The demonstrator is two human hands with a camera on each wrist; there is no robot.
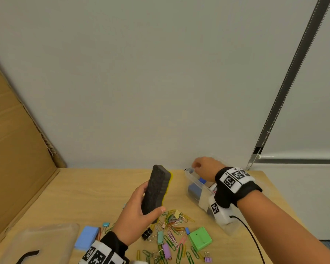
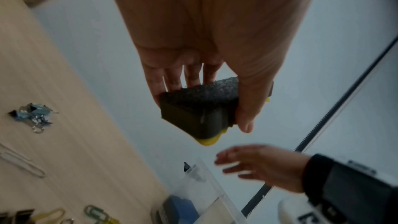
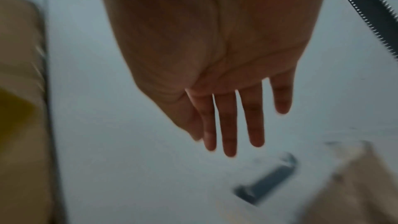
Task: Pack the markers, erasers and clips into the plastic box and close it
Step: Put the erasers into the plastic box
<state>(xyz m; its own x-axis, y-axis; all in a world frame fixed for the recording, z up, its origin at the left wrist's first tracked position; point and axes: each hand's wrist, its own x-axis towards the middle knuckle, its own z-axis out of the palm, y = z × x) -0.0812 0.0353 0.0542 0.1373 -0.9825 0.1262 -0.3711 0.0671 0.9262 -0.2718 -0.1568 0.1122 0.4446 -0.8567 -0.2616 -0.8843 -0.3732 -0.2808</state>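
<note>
Wood desk [image 1: 95, 189], L hand [image 1: 135, 216] gripping black eraser [image 1: 156, 189], R hand [image 1: 204, 168] w/ fingers straight, empty, above plastic box [image 1: 194, 189]

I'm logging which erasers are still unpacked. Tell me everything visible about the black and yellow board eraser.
The board eraser is a long block: a rough black felt pad with a yellow backing showing along one edge and one end. The left hand grips its lower end, thumb across the black face, holding it tilted above the table, left of the plastic box and not yet inside it.
</note>
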